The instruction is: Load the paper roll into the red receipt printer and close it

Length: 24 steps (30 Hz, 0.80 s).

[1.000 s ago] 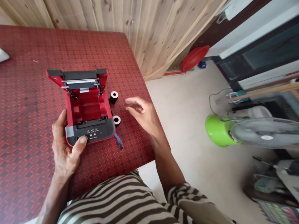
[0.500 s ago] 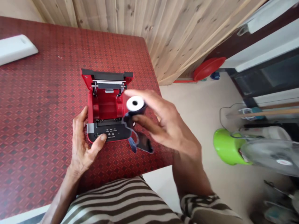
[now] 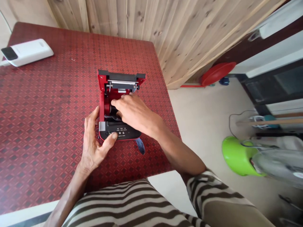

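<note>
one dark roll (image 3: 113, 110) sits low in the open bay of the red printer (image 3: 102, 104), pinched by our right hand (image 3: 132, 111), while our left hand (image 3: 94, 148) clasps the printer's front-left corner; seated crooked, we judge, it could jam under the printer's raised lid (image 3: 121, 76).

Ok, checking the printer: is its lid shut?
No, the lid stands open behind the right hand, which reaches into the red printer.

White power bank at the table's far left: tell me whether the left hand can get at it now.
Probably yes, with a stretch. The left hand grips the red plastic printer, and only bare red patterned tablecloth lies between it and the white power bank, though it must let go first.
</note>
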Available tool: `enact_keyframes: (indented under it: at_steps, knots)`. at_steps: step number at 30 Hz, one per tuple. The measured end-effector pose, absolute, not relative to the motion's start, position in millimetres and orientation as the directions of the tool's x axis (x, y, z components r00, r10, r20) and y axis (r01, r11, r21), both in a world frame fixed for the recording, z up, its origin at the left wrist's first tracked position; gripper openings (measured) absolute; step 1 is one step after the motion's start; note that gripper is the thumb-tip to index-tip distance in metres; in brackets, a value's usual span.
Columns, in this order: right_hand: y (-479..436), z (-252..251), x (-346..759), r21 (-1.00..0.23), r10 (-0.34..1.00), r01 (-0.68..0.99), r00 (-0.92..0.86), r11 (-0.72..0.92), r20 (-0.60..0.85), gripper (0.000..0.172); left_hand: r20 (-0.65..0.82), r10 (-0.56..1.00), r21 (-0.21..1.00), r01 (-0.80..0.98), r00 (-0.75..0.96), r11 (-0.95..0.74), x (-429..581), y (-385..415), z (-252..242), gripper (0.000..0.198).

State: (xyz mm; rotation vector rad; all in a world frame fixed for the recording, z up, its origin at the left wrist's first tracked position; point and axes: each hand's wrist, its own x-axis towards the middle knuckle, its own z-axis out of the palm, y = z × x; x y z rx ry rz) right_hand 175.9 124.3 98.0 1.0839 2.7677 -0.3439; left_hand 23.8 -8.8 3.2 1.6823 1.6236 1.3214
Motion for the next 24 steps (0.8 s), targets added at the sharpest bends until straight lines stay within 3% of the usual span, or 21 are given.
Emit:
enact_keyframes:
  at_steps: [10, 12, 15, 18, 20, 24]
  knots:
    - [123.7, 88.7, 181.6, -0.284, 0.665, 0.674, -0.733, 0.681, -0.144, 0.034, 0.282, 0.944, 0.863, 0.474, -0.168, -0.173, 19.3, -9.5, 1.5, 0.088]
    - [115.6, 93.8, 192.4, -0.372, 0.636, 0.608, -0.770, 0.702, -0.059, 0.036, 0.224, 0.959, 0.912, 0.385, -0.174, -0.143, 15.9, -10.5, 4.7, 0.086]
    - [98.0, 102.8, 209.9, -0.484, 0.592, 0.483, -0.800, 0.730, 0.094, 0.025, 0.115, 0.973, 0.986, 0.143, -0.198, -0.087, 7.4, -3.1, 18.0, 0.070]
    - [81.1, 102.4, 220.3, -0.442, 0.590, 0.476, -0.790, 0.760, 0.165, 0.018, 0.073, 0.930, 0.997, 0.003, -0.361, -0.077, -1.7, 26.2, 38.0, 0.055]
    - [72.9, 95.6, 222.2, -0.375, 0.581, 0.490, -0.792, 0.787, 0.186, 0.015, 0.055, 0.887, 0.996, -0.033, -0.459, -0.079, -5.9, 57.6, 50.1, 0.057]
    - [62.3, 78.3, 221.8, -0.268, 0.568, 0.503, -0.762, 0.822, 0.312, 0.017, -0.047, 0.893, 0.993, -0.117, -0.447, -0.006, -4.8, 119.5, 62.2, 0.053]
